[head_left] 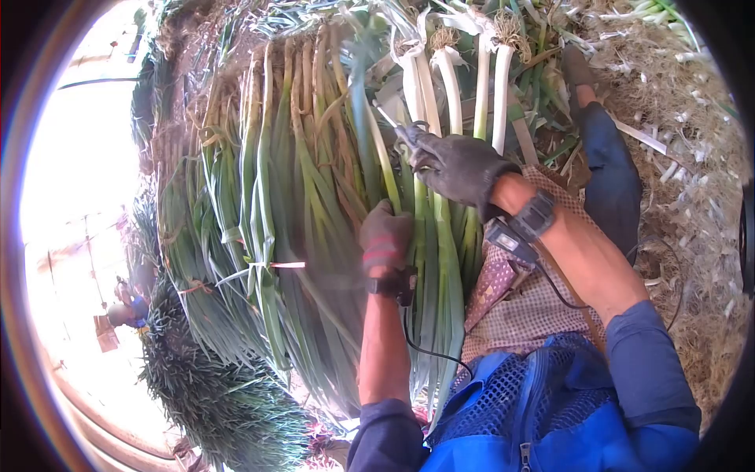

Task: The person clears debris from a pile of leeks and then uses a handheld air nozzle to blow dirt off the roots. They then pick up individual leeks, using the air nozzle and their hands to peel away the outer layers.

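Note:
A big heap of long green leeks (pixel 299 181) with white stems lies across my lap and in front of me. My left hand (pixel 385 240), in a dark glove with red stripes, grips the green leaves of a bunch of leeks near the middle. My right hand (pixel 456 167), in a black glove, is closed around a thin pale tie or string (pixel 387 118) at the white stems of that bunch (pixel 452 86). Both wrists carry black bands with cables.
A tied bundle of leeks (pixel 236 393) lies at lower left, its tips toward me. Straw and leek trimmings (pixel 684 157) cover the ground at right. My leg in dark trousers (pixel 609 169) stretches forward. Another person (pixel 126 311) is small at far left.

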`<state>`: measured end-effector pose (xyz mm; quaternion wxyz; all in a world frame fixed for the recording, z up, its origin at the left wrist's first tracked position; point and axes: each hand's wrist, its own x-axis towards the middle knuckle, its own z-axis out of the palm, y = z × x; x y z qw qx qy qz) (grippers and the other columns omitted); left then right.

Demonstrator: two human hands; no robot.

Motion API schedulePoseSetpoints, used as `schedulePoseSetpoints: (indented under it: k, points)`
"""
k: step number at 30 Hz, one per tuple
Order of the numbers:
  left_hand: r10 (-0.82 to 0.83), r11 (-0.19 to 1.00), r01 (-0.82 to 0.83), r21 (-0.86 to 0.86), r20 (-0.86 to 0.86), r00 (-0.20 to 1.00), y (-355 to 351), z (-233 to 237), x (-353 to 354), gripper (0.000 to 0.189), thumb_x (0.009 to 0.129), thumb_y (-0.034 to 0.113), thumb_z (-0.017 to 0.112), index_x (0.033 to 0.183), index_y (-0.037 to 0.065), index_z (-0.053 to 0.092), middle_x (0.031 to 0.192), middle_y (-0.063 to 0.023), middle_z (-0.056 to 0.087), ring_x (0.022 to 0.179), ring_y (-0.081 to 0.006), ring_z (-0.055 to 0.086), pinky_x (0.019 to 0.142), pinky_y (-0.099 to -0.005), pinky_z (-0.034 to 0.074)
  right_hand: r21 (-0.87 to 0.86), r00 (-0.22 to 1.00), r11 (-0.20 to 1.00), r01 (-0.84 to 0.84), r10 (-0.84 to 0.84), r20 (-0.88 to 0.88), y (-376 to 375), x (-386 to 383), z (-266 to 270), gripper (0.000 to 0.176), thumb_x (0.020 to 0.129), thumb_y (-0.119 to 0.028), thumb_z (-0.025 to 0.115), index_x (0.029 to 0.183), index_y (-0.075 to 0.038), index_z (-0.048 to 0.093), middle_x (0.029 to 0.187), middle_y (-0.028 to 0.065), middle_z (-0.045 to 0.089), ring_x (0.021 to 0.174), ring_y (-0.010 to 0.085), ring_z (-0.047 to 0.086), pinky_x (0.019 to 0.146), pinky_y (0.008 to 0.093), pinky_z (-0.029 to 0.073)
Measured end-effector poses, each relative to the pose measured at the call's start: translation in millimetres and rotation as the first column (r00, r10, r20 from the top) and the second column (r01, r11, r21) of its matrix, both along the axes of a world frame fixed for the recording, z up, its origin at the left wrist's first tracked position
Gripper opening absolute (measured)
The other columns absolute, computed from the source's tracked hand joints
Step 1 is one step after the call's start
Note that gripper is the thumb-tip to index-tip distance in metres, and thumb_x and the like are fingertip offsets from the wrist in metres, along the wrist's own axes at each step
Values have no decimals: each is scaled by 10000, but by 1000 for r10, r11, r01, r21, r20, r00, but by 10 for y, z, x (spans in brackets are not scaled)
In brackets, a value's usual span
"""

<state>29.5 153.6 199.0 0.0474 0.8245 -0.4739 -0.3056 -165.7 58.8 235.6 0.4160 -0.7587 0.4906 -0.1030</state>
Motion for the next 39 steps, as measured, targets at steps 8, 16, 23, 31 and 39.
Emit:
schedulePoseSetpoints:
  k: [8, 16, 23, 31, 39]
  points:
    - [-28, 996, 25, 84, 46, 999, 372, 18, -39, 528, 882, 265, 650, 1385, 107, 659, 1190, -175, 756, 1111, -366, 718, 955, -420, 543, 182, 982, 978, -103, 129, -140, 108, 64, 275, 708, 970, -306, 645, 1616, -174, 386, 1030, 184, 761, 892, 370, 745, 836, 466, 591]
    - [97, 992, -124, -9, -570, 816, 379, 290, -287, 490, 877, 128, 681, 1353, 9, 673, 1116, -124, 788, 983, -160, 735, 869, -303, 559, 34, 995, 998, -47, 43, 92, 352, -316, 123, 692, 994, -250, 670, 1618, -146, 388, 1183, 180, 745, 1028, 260, 752, 900, 368, 599]
    - [-308, 915, 236, -327, -191, 932, 51, 149, -504, 315, 872, 138, 735, 1112, -66, 755, 1071, -90, 772, 857, -140, 697, 764, -315, 555, -41, 975, 998, -45, 53, 216, 367, -597, 211, 655, 945, -167, 738, 1549, -84, 497, 1184, 189, 734, 1017, 199, 735, 898, 342, 571]
    - [140, 891, -192, -411, -154, 978, -316, -222, -240, 480, 850, 357, 851, 1072, -49, 725, 944, -209, 756, 901, -358, 731, 832, -434, 556, -1, 985, 1000, 27, -27, 172, 348, -767, -99, 644, 960, -306, 706, 1546, -136, 500, 1162, 210, 734, 1006, 330, 744, 891, 399, 575]
    - [-92, 993, 101, -65, 128, 987, -568, -326, -189, 467, 881, 413, 768, 1114, 12, 709, 1094, -275, 735, 1037, -449, 706, 894, -497, 562, -26, 992, 1000, 9, -6, 125, 372, -770, -109, 622, 948, -278, 691, 1527, -128, 519, 1116, 222, 734, 993, 392, 726, 871, 438, 576]
